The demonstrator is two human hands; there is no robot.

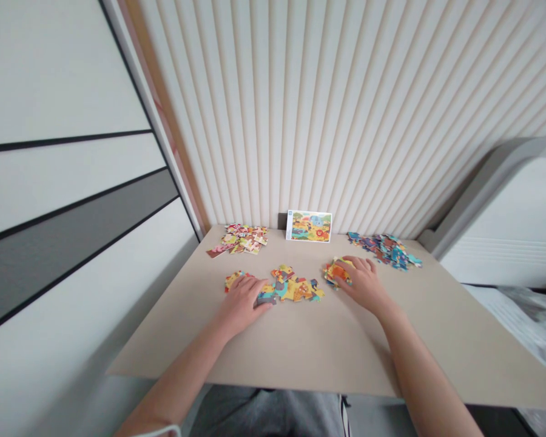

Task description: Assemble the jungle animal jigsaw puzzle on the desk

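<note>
A cream ribbed panel (pixel 273 121) rises beyond both hands' fingers, and the beige table (pixel 309 346) spreads beneath them. The left hand (pixel 243 304) lies palm down, its fingers loosely bent over jigsaw pieces. The right hand (pixel 364 284) has its thumb apart from its curved fingers over another cluster. Whether either hand grips a piece, I cannot tell. Beyond the right fingers, to their right, lies a blue-purple puzzle heap (pixel 392 251); beyond the left fingers sits a pink-and-green puzzle heap (pixel 242 238). Between the two hands' fingers, nearer the left, stretches a yellow-and-teal strip of puzzle pieces (pixel 295 289). A safari picture card (pixel 310 226) stands beyond, between them. Under the right fingers is a small yellow-orange puzzle cluster (pixel 335 272); yellow-red pieces (pixel 232 280) show beside the left fingers.
</note>
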